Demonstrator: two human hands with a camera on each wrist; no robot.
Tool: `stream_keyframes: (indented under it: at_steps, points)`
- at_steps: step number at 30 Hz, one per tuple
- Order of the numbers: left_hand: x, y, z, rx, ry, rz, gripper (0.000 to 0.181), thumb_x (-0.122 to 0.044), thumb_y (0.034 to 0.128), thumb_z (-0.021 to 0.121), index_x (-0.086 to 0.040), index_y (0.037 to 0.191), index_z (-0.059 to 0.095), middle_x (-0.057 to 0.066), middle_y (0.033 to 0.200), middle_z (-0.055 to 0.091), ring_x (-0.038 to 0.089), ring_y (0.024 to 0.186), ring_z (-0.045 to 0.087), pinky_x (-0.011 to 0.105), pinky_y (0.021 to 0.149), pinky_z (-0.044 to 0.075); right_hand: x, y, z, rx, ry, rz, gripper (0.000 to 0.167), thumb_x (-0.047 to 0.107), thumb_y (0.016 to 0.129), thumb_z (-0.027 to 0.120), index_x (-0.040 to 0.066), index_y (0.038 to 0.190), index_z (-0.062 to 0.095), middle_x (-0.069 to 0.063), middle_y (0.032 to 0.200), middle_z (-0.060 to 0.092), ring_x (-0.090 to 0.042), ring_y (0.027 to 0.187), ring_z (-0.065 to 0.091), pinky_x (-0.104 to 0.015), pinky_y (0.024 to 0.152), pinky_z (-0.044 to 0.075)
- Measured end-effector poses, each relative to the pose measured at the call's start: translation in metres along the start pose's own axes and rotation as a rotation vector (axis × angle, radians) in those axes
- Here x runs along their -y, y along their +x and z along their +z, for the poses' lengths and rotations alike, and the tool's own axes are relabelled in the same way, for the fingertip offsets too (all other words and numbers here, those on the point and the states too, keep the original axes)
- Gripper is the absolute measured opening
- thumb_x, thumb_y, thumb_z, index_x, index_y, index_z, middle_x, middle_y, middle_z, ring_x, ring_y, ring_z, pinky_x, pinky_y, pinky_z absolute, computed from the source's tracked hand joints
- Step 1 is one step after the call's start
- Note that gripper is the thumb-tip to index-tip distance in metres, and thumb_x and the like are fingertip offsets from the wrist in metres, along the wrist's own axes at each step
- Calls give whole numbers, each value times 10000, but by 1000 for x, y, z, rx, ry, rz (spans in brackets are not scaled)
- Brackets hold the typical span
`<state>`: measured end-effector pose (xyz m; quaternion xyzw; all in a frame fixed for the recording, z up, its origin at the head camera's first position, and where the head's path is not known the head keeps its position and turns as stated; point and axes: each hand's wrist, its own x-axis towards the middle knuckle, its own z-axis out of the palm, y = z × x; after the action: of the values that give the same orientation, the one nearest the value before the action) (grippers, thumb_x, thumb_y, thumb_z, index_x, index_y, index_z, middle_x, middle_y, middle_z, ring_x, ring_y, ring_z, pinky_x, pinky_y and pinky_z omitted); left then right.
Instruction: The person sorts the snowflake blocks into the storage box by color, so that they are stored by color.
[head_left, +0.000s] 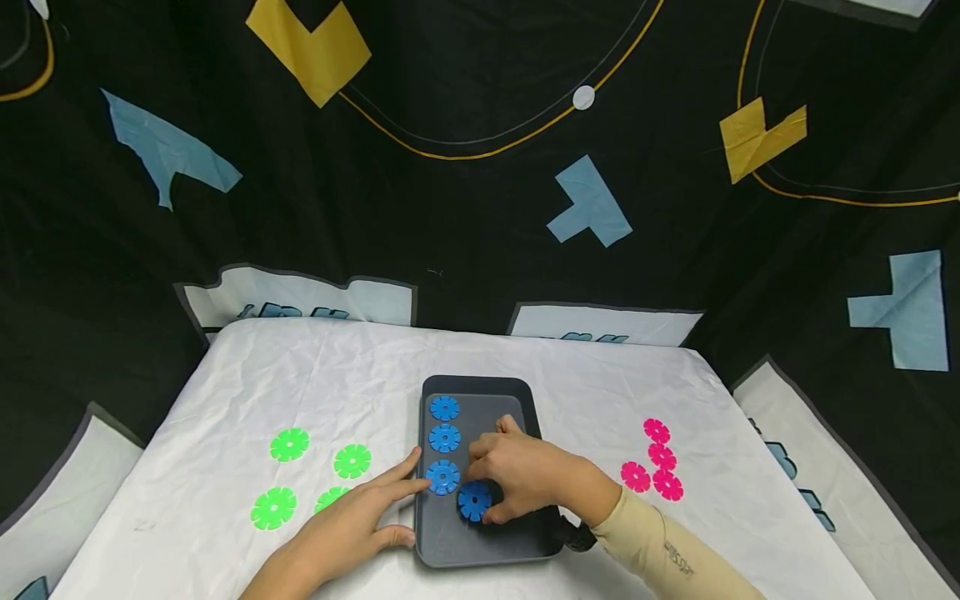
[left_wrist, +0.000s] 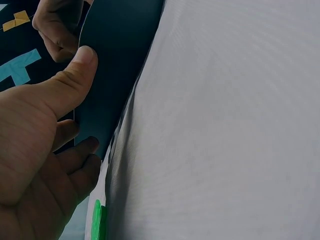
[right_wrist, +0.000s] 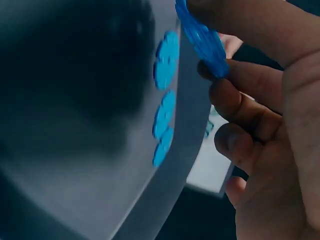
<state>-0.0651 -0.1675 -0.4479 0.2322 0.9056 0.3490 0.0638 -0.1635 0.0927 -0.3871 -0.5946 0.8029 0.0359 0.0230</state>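
A dark grey rectangular tray (head_left: 517, 542) lies on the white cloth. Along its left side, three blue notched discs (head_left: 444, 437) form a column. My right hand (head_left: 525, 471) pinches another blue notched disc (head_left: 475, 502) between thumb and fingers, over the tray and right of the column's nearest disc. That held disc (right_wrist: 207, 45) appears tilted on edge in the right wrist view. My left hand (head_left: 352, 517) rests against the tray's left edge with fingers fairly straight, one fingertip reaching over the rim. In the left wrist view, its thumb (left_wrist: 82, 67) touches the tray's outer wall (left_wrist: 120, 55).
Several green notched discs (head_left: 289, 444) lie left of the tray, one partly covered by my left hand. Several pink notched discs (head_left: 662, 456) lie to the right. A black object (head_left: 577, 535) shows under my right wrist. Behind the table hangs a black patterned cloth (head_left: 465, 225).
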Motion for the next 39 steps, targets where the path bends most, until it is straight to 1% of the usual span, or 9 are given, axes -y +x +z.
stream_keyframes:
  at_steps: [3,7,11,14,24,29,32,36,39]
  points:
    - [0,0,-1,5,-1,-5,683,-480,842,679,-184,1434,511,30,1612,183,238,1402,320,480,1027,407,6,8,3,78,22,-48,475,553,748,786,318,1155,717,202,1002,590,54,855,475,-291,749,264]
    - [0,0,-1,6,-1,-9,691,-491,842,672,-183,1437,507,24,1612,179,237,1399,325,477,1027,408,13,16,6,147,33,-85,490,569,775,757,330,1199,695,188,1149,621,56,1004,518,-273,759,272]
    - [0,1,-1,14,-8,-9,689,-490,844,672,-182,1438,505,27,1613,173,247,1397,329,484,1029,404,18,22,8,179,28,-87,495,567,800,734,331,1232,674,172,1204,613,41,1056,526,-265,755,271]
    - [0,0,-1,21,-18,-4,685,-480,846,675,-177,1436,506,36,1613,172,256,1398,328,490,1031,398,20,24,11,182,13,-87,507,563,814,723,329,1259,655,170,1214,607,36,1052,529,-258,755,275]
    - [0,-1,0,1,-13,5,687,-488,840,676,-178,1430,512,34,1611,180,246,1402,321,481,1040,391,22,25,16,140,-22,-79,541,574,854,669,287,1309,610,169,1204,605,28,1075,533,-245,791,320]
    - [-1,-1,-1,2,-13,-1,685,-491,839,674,-185,1431,513,32,1611,180,246,1403,319,487,1040,390,20,17,13,97,-18,-65,513,552,881,649,268,1306,614,155,1190,603,9,1087,539,-262,824,348]
    - [-1,-1,-1,3,-13,-6,686,-500,837,669,-190,1430,515,30,1611,179,248,1404,317,493,1039,390,16,8,9,60,-5,-41,474,510,889,662,252,1285,629,148,1144,601,2,1028,547,-272,822,360]
    - [-1,-1,0,-4,-9,-13,689,-511,830,669,-196,1425,521,24,1610,187,243,1404,317,493,1039,389,10,-5,3,-18,10,1,425,448,878,698,233,1243,658,132,1056,596,-11,927,532,-280,811,374]
    - [-2,-1,0,-12,-6,-16,688,-508,825,676,-200,1422,525,20,1609,195,234,1405,316,489,1040,390,3,-17,0,-87,36,48,401,401,867,720,214,1220,675,118,1045,603,-27,919,534,-295,830,382]
